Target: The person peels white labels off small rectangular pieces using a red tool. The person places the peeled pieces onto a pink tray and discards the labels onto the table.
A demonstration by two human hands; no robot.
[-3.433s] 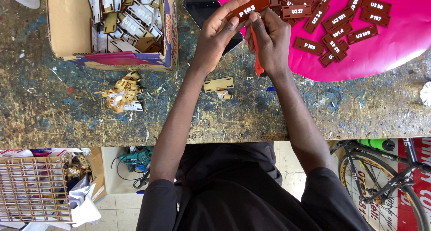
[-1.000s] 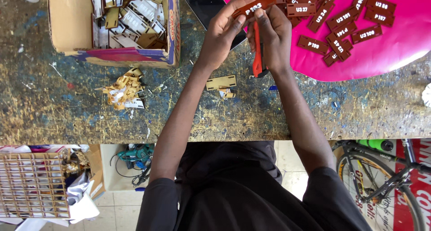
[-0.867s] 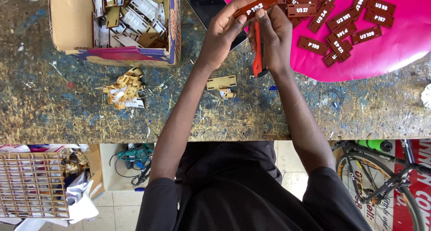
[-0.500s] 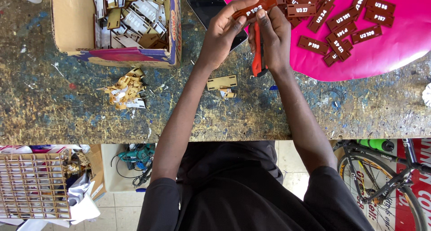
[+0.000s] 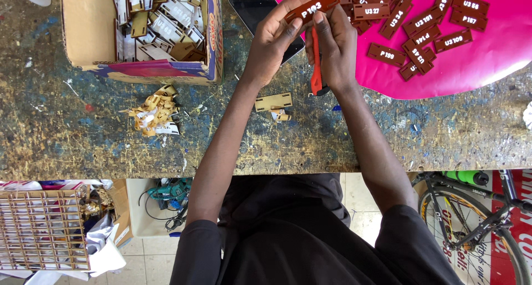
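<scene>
We work at the far side of the paint-spattered bench (image 5: pixel 343 135), whose near edge runs straight across the view just above our lap. Our left hand (image 5: pixel 274 38) pinches a small brown tag (image 5: pixel 320 4) between thumb and fingertips, and it sits up off the surface at the rim of the round pink sheet (image 5: pixel 487 58). The tag's long axis tilts, low end toward our left and high end up and to the right, its lettered face turned toward us. Our right hand (image 5: pixel 334 44) is closed around a slim red tool (image 5: pixel 315 60), fingers pressed together on it; the tool runs almost straight toward and away from us, its upper end just under the tag, its lower end poking out below the palm. More brown tags (image 5: pixel 421 24) lie scattered on the pink sheet to the right, close by. A dark phone (image 5: pixel 256 5) lies under our left hand, and a cardboard box (image 5: pixel 91 36) of pale wooden pieces stands near on the left. Open bench lies nearer to us, with only a pale wooden piece (image 5: pixel 273 101) and a heap of scraps (image 5: pixel 155 110) on it.
</scene>
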